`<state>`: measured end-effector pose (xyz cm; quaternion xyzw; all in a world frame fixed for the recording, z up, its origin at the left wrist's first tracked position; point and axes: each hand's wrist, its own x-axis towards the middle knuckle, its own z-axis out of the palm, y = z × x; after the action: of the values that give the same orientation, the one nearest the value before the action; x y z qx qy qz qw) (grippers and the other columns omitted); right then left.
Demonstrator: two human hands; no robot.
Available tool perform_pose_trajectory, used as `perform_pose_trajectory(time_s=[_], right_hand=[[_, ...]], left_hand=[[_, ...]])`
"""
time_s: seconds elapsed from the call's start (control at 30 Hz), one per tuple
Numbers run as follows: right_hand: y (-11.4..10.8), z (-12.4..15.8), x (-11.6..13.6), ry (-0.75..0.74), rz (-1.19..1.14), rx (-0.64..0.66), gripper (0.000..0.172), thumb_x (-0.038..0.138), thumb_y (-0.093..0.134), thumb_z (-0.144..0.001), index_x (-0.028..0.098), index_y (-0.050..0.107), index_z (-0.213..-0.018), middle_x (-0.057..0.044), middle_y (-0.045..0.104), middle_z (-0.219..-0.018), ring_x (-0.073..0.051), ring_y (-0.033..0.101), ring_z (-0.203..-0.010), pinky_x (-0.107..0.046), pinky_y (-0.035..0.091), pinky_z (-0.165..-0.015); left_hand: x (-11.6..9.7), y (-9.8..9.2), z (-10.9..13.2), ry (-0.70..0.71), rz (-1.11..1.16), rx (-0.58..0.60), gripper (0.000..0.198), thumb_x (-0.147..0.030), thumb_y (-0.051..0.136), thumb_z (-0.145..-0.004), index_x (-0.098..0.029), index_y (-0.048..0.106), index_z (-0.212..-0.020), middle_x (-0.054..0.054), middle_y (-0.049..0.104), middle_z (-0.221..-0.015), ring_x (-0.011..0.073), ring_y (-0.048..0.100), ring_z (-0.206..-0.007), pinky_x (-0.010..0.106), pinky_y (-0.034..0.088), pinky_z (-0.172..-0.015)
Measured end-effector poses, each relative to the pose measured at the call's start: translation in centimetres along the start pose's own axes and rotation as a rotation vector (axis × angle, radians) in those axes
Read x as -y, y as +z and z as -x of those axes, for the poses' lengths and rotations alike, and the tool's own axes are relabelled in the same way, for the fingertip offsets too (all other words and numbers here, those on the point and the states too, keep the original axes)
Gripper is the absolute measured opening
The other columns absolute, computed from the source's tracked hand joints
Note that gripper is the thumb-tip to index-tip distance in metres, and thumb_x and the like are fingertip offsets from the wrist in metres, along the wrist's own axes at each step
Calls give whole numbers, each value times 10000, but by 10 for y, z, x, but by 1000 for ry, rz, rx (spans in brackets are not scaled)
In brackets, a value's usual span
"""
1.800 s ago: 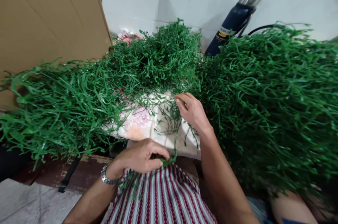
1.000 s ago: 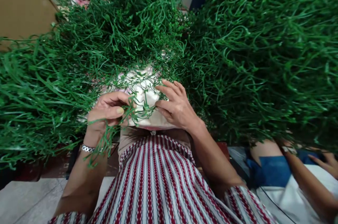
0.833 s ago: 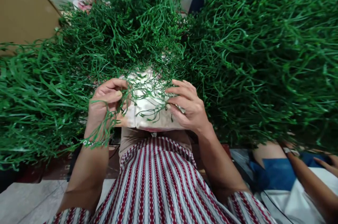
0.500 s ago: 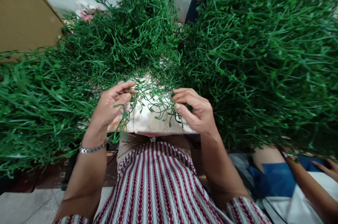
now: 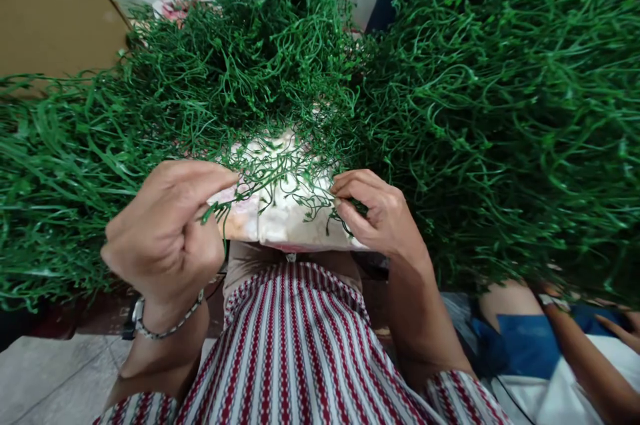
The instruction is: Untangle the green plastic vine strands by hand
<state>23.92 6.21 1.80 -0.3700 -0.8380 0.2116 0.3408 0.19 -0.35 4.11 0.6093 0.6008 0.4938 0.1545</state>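
Several green stems [image 5: 273, 176] between | right fingers [image 5: 357, 183] pinch ends, apparently steadying them | left fingers [image 5: 213, 178] curl, grip hidden from me | heap [image 5: 500, 118] beside right fingers, likely handy

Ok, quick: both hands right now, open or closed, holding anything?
Left hand: closed, holding green stems.
Right hand: fingers curled, thumb near fingertips; can't tell whether it grips a stem.

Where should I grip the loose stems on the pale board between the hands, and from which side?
Probably pinch the stems by their nearer ends, coming from the wearer's side: there a few thin, curved ones show singly against the board, while farther back they run into the tangled pile.
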Motion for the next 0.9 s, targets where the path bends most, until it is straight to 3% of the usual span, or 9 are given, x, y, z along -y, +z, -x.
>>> perform_pose_trajectory(time_s=[0.17, 0.23, 0.3, 0.33, 0.47, 0.5, 0.63, 0.77, 0.9], right_hand=[[0, 5, -4, 100, -41, -114, 121, 106, 486, -767, 178, 539, -686, -42, 601, -751, -175, 594, -774, -315, 478, -717], [0, 7, -5, 115, -53, -123, 119, 108, 487, -771, 176, 537, -688, -39, 595, -748, -172, 591, -768, -315, 478, -720], [1, 5, -4, 98, -58, -73, 105, 119, 494, -785, 174, 544, -709, -43, 595, -759, -173, 585, -786, -317, 475, -735], [2, 4, -3, 72, -59, -33, 93, 129, 500, -793, 170, 551, -727, -48, 597, -771, -177, 581, -805, -321, 472, -748], [11, -7, 6, -69, -81, 101, 102, 183, 502, -834, 150, 571, -767, -71, 597, -813, -182, 567, -845, -328, 463, -777], [13, -9, 8, -86, -101, 113, 121, 196, 500, -842, 149, 570, -756, -67, 595, -798, -177, 567, -831, -326, 464, -775], [21, -13, 7, -78, -197, 99, 138, 252, 499, -865, 157, 596, -837, -57, 621, -818, -166, 583, -849, -326, 476, -809], [21, -8, 3, -67, -218, -30, 273, 316, 487, -868, 185, 571, -1092, -99, 594, -1109, -216, 540, -1075, -399, 446, -937], [22, -1, 3, -118, -179, -82, 280, 312, 572, -805, 204, 601, -1063, -93, 586, -1140, -259, 498, -1148, -457, 400, -998]], left_hand=[[12, -14, -25, 26, 62, -77, 323, -82, 495, -734, -242, 668, -954, -2, 665, -854, 214, 609, -880, 354, 518, -722], [13, -19, -29, 69, -40, -198, 289, -104, 514, -757, -241, 686, -946, -3, 658, -852, 212, 598, -890, 368, 496, -799], [8, -16, -26, 146, -192, -218, 302, -112, 529, -776, -236, 676, -1009, 6, 651, -931, 211, 577, -942, 378, 449, -895], [4, -10, -24, 206, -249, -154, 334, -109, 537, -778, -230, 650, -1068, 17, 641, -998, 213, 562, -986, 384, 424, -934], [-5, 34, -13, 546, -207, 360, 432, -87, 557, -752, -169, 543, -1177, 90, 584, -1174, 241, 498, -1143, 438, 362, -1032], [-3, 45, -12, 584, -202, 387, 376, -86, 537, -761, -141, 559, -1132, 104, 609, -1112, 239, 520, -1107, 452, 347, -1041], [18, 60, -5, 493, -106, 322, 119, -108, 527, -779, -160, 602, -855, 34, 617, -739, 171, 572, -784, 400, 449, -913], [32, 46, 1, 268, 55, 234, 67, -141, 581, -771, -192, 611, -802, 17, 623, -742, 152, 580, -776, 307, 473, -750], [36, 40, 1, 167, 168, 223, 58, -147, 607, -755, -186, 633, -789, 23, 624, -762, 145, 577, -767, 285, 456, -708]])
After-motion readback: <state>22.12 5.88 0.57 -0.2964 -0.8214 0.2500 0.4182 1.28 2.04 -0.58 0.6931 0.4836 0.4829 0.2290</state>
